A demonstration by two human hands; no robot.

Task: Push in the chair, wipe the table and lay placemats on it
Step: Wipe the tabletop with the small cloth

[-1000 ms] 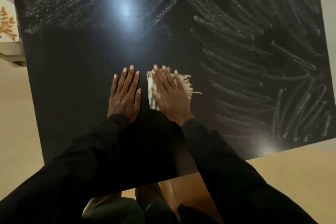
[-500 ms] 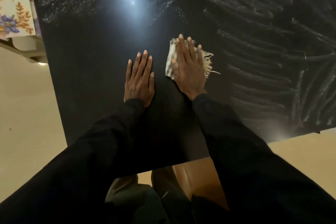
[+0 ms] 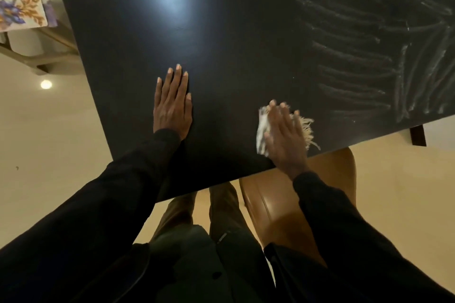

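Wiping step in hand. Your right hand (image 3: 284,135) lies flat, fingers spread, pressing cloth (image 3: 261,128) onto table (image 3: 221,44) near front edge, just above chair (image 3: 283,206). Your left hand (image 3: 172,103) rests flat on table, fingers together, holding nothing. Pale streaks (image 3: 357,56) cover right part of top. Next: sweep cloth right through streaks with even pressure. No placemats laid yet; floral fabric (image 3: 22,0) sits off left corner.

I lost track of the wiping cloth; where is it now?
In the head view, the fringed white cloth lies under the right hand at the black table's near edge, right of the left hand, beside the tan chair.
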